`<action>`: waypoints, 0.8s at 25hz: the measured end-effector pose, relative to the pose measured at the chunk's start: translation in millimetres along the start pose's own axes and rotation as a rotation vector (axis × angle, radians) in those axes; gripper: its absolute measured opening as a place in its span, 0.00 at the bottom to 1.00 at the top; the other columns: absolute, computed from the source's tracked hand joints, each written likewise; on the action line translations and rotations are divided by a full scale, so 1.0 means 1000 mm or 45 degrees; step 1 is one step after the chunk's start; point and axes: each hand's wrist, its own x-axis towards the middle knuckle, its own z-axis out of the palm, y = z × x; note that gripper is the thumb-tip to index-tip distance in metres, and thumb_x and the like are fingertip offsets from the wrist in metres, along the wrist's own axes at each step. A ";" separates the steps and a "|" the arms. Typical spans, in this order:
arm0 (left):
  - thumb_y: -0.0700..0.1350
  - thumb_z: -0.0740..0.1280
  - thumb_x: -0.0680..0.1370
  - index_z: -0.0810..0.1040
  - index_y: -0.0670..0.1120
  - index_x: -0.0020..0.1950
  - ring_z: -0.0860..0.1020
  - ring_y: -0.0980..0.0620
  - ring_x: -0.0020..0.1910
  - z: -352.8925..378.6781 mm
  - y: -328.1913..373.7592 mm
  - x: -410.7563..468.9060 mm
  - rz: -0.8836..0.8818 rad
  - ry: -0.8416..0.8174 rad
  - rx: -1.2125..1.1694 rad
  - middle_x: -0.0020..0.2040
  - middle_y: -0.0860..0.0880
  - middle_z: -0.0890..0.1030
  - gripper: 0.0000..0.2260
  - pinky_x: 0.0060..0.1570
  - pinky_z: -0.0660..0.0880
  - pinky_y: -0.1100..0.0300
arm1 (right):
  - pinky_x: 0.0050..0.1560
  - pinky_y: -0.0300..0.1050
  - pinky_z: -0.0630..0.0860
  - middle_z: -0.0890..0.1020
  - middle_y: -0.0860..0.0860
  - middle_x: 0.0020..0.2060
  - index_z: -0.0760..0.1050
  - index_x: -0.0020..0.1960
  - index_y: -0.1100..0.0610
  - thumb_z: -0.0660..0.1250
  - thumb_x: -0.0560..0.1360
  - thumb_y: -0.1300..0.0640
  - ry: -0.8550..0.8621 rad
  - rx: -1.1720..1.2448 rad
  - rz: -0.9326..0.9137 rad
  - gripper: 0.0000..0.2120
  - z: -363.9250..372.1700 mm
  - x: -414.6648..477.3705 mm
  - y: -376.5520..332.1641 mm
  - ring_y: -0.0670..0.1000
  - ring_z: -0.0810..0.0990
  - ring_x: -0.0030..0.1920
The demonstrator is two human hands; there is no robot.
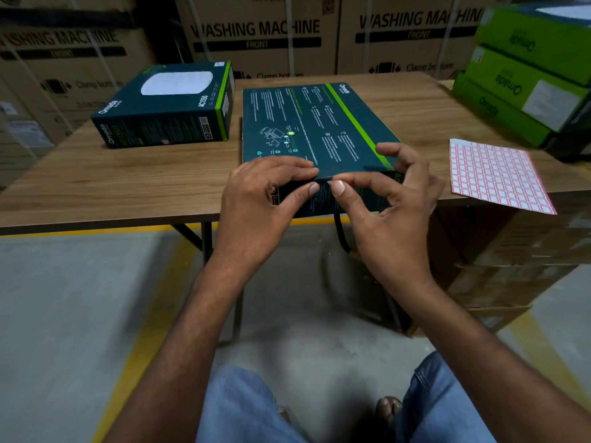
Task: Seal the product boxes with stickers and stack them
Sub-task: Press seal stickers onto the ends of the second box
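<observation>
Blue-jeaned knees [243, 407] fill the bottom edge, with both forearms reaching up from them to the wooden worktop [96, 180]. The left hand [262, 199] has a closed grip on the near edge of the flat dark box [313, 123]: its fingers lie over the top face and its thumb presses the front face. The right hand [390, 212] sets its thumb tip against the same front face, just beside the left thumb. Its other fingers hang loosely curled above the box's near right corner, so this grip is relaxed and closes on nothing. No sticker can be made out under the thumbs.

That box lies flat at the worktop's near edge, printed back upward, with a green stripe along its right side. To its left and farther back lies a second box [166, 103] of the same kind, apart from it. A sheet of red-and-white stickers [495, 174] lies to the right, one corner overhanging the edge. Stacked green boxes [527, 68] stand at the far right, and big brown cartons [256, 30] line the back.
</observation>
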 end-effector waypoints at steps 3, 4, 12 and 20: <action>0.49 0.77 0.77 0.88 0.49 0.56 0.83 0.58 0.58 0.001 0.000 0.000 -0.005 0.017 -0.035 0.56 0.56 0.86 0.08 0.60 0.78 0.41 | 0.74 0.52 0.64 0.70 0.36 0.66 0.83 0.47 0.35 0.77 0.74 0.43 -0.004 0.113 0.101 0.04 0.005 0.004 -0.002 0.43 0.64 0.67; 0.48 0.78 0.77 0.88 0.49 0.55 0.83 0.57 0.58 0.001 0.000 0.000 -0.003 0.025 -0.039 0.56 0.56 0.86 0.08 0.60 0.78 0.41 | 0.74 0.52 0.63 0.71 0.36 0.66 0.83 0.47 0.35 0.77 0.74 0.43 0.013 0.115 0.112 0.04 0.007 0.003 -0.001 0.43 0.64 0.67; 0.48 0.78 0.77 0.88 0.48 0.55 0.84 0.57 0.57 0.004 -0.001 -0.002 0.024 0.064 -0.024 0.55 0.56 0.87 0.08 0.60 0.78 0.41 | 0.69 0.34 0.61 0.73 0.41 0.66 0.86 0.50 0.41 0.77 0.74 0.45 0.229 0.137 0.107 0.05 0.023 -0.006 0.007 0.45 0.66 0.66; 0.48 0.78 0.77 0.89 0.48 0.54 0.84 0.57 0.57 0.005 -0.001 -0.002 0.019 0.076 -0.025 0.55 0.55 0.87 0.08 0.60 0.78 0.42 | 0.54 0.41 0.76 0.74 0.51 0.54 0.87 0.53 0.55 0.79 0.74 0.57 0.338 0.290 0.047 0.08 0.038 -0.010 0.012 0.49 0.78 0.56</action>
